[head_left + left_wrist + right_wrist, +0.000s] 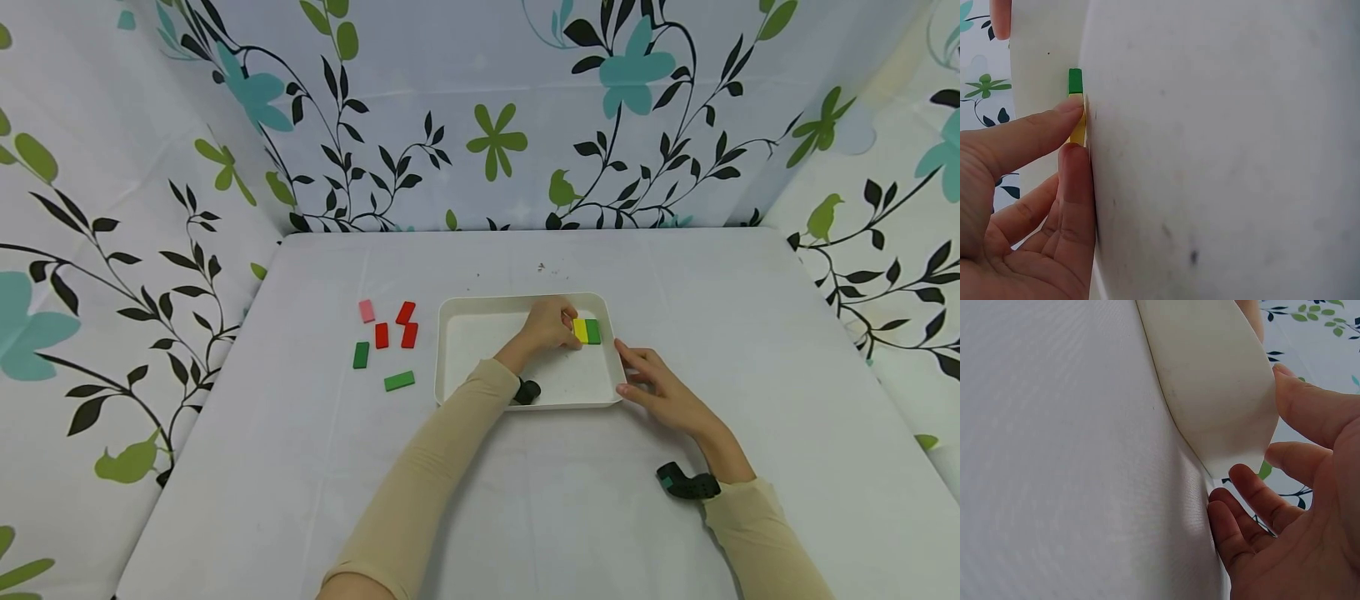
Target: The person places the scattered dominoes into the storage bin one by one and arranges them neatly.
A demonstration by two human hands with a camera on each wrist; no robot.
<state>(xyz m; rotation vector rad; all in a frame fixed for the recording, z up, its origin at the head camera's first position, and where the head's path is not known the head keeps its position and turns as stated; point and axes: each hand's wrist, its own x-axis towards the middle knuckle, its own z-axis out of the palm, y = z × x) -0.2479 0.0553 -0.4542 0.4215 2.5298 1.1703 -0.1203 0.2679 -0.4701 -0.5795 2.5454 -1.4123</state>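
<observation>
My left hand (543,327) reaches into a white rectangular tray (468,304). Thumb and a finger pinch a yellow block (1077,132), one on each side of it. A green block (593,332) sits right against the yellow one, near the tray's right end, its long side parallel to it. At the tray's right side is my right hand (663,392), thumb and fingertips touching the rim and outer wall. Its other fingers are loosely bent below the tray's corner in the right wrist view.
Left of the tray lie several loose blocks: a pink block (367,311), red ones such as the red block (409,336), an upright-lying green block (362,355) and a slanted green block (400,381). A patterned curtain (420,100) borders the white table (300,500).
</observation>
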